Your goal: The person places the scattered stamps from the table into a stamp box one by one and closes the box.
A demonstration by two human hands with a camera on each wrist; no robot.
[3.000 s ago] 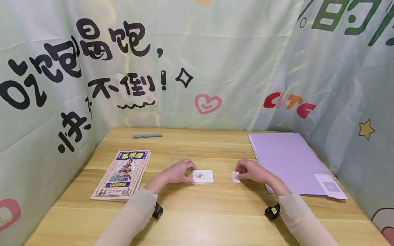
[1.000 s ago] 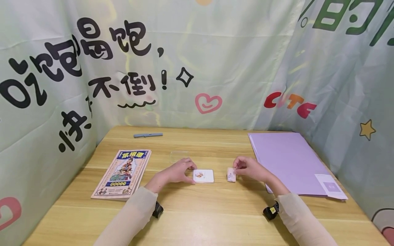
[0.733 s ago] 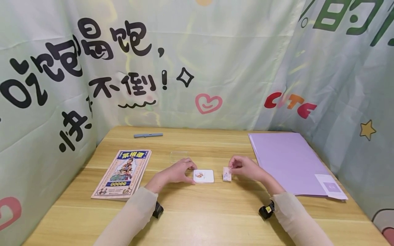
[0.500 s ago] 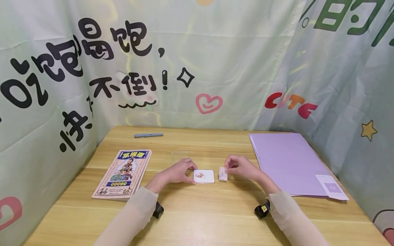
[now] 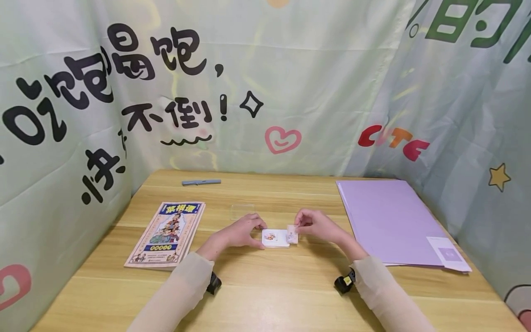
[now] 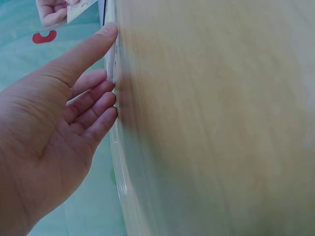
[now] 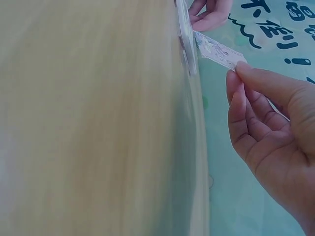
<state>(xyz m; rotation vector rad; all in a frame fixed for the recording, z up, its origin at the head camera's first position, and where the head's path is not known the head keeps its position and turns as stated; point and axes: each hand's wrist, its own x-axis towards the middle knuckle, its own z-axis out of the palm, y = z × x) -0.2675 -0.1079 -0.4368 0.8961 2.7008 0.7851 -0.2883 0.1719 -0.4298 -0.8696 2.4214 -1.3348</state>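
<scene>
A small flat white case with rounded corners lies mid-table, a stamp with a coloured picture on its left half. My left hand holds the case's left end, thumb at the near corner and fingers at the far one. In the left wrist view that thumb presses along the case's edge. Between thumb and forefinger, my right hand pinches a pinkish postage stamp by its right edge. The stamp's perforated rim shows in the right wrist view. It is tilted and overlaps the case's right end in the head view.
A clear plastic lid lies behind the left hand. To the left is an illustrated booklet; a blue-grey pen lies at the back. A large purple folder with a paper slip covers the right side.
My right hand has lifted the stamp and carried it leftward, from a spot right of the case to above its right end. The left hand stays at the case.
</scene>
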